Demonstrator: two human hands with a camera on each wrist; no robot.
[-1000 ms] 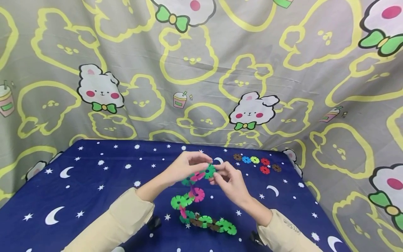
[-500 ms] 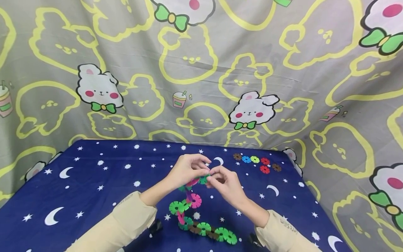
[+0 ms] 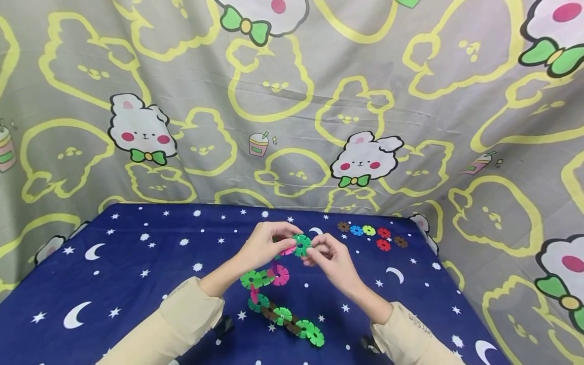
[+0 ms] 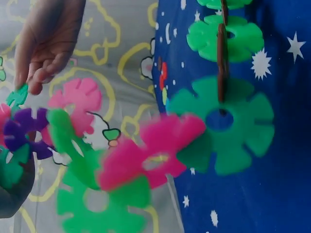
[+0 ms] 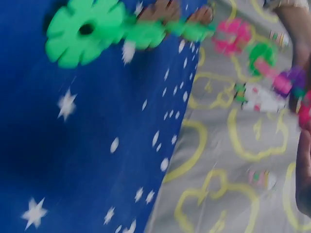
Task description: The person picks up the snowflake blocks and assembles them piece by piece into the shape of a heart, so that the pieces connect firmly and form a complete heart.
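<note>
A chain of slotted flower-shaped plastic discs (image 3: 282,316) hangs in a zigzag from my two hands in the head view. Its discs are green, pink, brown and purple. My left hand (image 3: 264,246) pinches the upper end, by a pink disc (image 3: 288,250). The thumb and fingers of my right hand (image 3: 335,258) pinch the right edge of the teal-green end disc (image 3: 302,245). In the left wrist view, a purple disc (image 4: 28,133) and a blurred bright pink disc (image 4: 155,153) show along the chain. The right wrist view has its light green lower end (image 5: 86,29).
Loose discs lie at the table's back right: brown (image 3: 343,226), blue (image 3: 357,230), yellow-green (image 3: 369,230), red (image 3: 384,245) and others. A dark blue cloth (image 3: 150,253) with stars and moons covers the table. A patterned grey curtain (image 3: 205,91) hangs behind.
Both hands dipped and drew together, then came up and slightly apart. The end disc now faces the head camera. The chain's lower part has swung to the left.
</note>
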